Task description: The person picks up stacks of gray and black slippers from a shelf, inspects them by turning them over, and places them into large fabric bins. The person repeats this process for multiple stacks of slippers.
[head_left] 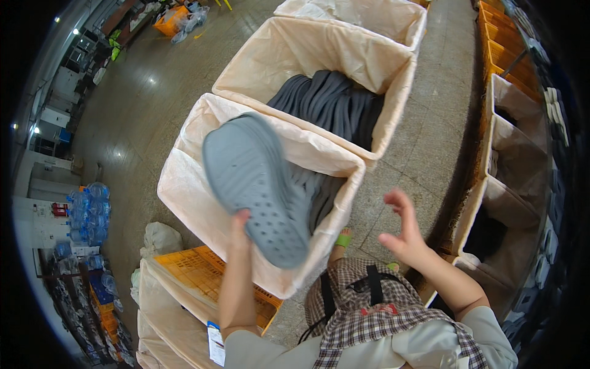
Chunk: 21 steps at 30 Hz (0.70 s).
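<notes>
A small stack of grey shoe soles, dotted with holes over the near end, is gripped at its left edge by my left hand. The stack is held tilted above a cream cloth-lined bin. In that bin, more grey and dark soles stand packed against the right side, partly hidden by the held ones. To the right of the bin, my right hand is raised over the floor, fingers apart and holding nothing.
Behind is a second lined bin with dark soles in it, then a third lined bin. An orange crate lies at the near left. More lined bins run along the right. Water jugs stand far left.
</notes>
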Tool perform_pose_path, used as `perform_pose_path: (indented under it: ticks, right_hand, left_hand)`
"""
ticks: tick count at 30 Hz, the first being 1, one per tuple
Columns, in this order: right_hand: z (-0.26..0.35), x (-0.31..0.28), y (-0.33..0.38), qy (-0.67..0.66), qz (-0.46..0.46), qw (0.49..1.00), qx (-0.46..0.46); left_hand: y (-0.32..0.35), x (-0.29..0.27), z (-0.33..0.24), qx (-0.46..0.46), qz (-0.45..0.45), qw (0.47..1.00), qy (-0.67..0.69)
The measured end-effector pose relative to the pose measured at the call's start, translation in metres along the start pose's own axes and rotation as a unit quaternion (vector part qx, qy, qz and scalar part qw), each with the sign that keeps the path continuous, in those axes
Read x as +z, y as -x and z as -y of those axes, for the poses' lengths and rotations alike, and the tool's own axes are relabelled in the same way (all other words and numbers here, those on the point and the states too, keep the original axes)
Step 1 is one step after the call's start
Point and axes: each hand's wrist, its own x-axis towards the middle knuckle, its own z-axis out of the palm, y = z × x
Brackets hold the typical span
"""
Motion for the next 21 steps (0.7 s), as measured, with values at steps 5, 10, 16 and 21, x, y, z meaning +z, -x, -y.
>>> perform_pose_path:
  ticks: [5, 10, 16, 21]
  right_hand:
    - [-0.045, 0.083, -0.045, 0.211, 0.137, 0.96, -0.121]
    - [-0.08, 0.135, -0.082, 0.308, 0.195, 0.915, -0.171]
    - [-0.089, 0.146, -0.086, 0.362, 0.213, 0.899, -0.128]
    - [-0.089, 0.147, -0.092, 0.35, 0.19, 0.907, -0.136]
  left_hand:
    - [-0.167, -0.1, -0.026, 0.221, -0.038, 0.852, -0.473]
    - [-0.289, -0.164, 0.038, 0.145, -0.156, 0.551, -0.807]
    - [-0.34, -0.23, 0.136, 0.027, -0.086, 0.504, -0.859]
    - [-0.333, -0.27, 0.203, 0.099, -0.096, 0.586, -0.799]
